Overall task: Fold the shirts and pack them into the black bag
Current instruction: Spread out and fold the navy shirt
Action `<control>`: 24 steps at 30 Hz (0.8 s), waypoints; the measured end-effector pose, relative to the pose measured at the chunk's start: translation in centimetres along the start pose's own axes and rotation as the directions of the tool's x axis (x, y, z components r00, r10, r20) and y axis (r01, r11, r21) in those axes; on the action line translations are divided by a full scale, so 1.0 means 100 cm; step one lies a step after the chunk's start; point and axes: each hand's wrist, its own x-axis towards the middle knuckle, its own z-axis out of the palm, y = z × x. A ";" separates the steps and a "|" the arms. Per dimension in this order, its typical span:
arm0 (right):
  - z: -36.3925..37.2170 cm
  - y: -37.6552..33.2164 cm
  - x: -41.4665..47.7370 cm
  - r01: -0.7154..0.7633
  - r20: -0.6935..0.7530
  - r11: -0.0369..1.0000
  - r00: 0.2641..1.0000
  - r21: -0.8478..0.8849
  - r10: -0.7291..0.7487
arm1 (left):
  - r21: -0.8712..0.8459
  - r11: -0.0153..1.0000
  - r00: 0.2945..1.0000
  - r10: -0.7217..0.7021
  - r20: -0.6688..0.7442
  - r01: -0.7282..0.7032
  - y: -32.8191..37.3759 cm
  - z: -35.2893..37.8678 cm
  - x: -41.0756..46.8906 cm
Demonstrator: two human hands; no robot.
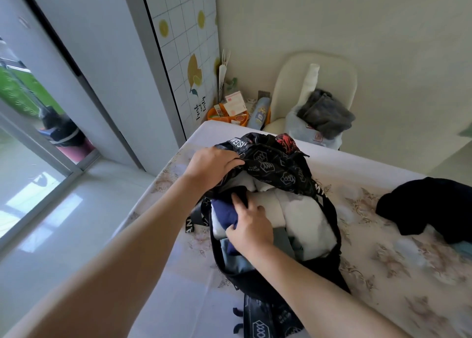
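Observation:
A black bag point(278, 166) with a white printed pattern lies open in the middle of the table. My left hand point(212, 165) grips its upper flap and holds it back. My right hand point(249, 225) is inside the opening, fingers closed on a folded navy shirt point(224, 213) at the left side. Folded white shirts point(306, 217) fill the middle and right of the bag, and a grey-blue one point(236, 259) lies at the near end. A black shirt point(424, 207) lies crumpled and unfolded on the table to the right.
The table point(383, 266) has a pale floral cloth. A cream chair point(314, 82) behind it carries grey and light-blue clothes point(324, 112). An orange basket point(229, 112) of small items stands at the far corner. A glass door is at the left.

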 end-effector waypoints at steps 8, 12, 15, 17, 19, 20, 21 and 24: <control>0.001 -0.007 0.039 0.010 -0.030 0.999 1.000 0.045 -0.009 | -0.022 0.996 0.991 0.085 -0.101 -0.087 -0.001 -0.005 -0.005; 0.001 0.003 0.041 0.205 0.106 0.964 0.976 -0.168 -0.189 | -0.053 0.997 0.989 0.046 -0.137 -0.054 0.004 0.001 -0.007; -0.004 0.009 0.024 0.287 0.050 0.940 0.958 -0.186 -0.283 | -0.026 0.999 0.996 0.026 -0.083 -0.028 0.007 0.005 -0.004; -0.002 0.006 0.014 0.308 0.088 0.933 0.951 -0.184 -0.296 | 0.000 0.997 0.997 0.079 -0.011 -0.079 0.012 0.009 -0.002; 0.005 0.003 0.017 0.256 0.100 0.948 0.965 -0.189 -0.241 | -0.022 0.990 0.987 0.141 0.079 -0.140 0.019 0.016 -0.002; 0.006 0.004 0.022 0.236 0.097 0.952 0.970 -0.193 -0.221 | -0.055 0.989 0.984 0.145 0.102 -0.140 0.021 0.017 -0.001; 0.006 0.005 0.027 0.247 0.096 0.950 0.968 -0.192 -0.232 | -0.086 0.990 0.987 0.122 0.101 -0.113 0.021 0.015 0.002; 0.003 0.013 0.040 0.364 0.132 0.921 0.928 -0.136 -0.347 | -0.188 0.982 0.999 0.012 0.047 -0.003 0.013 0.002 0.013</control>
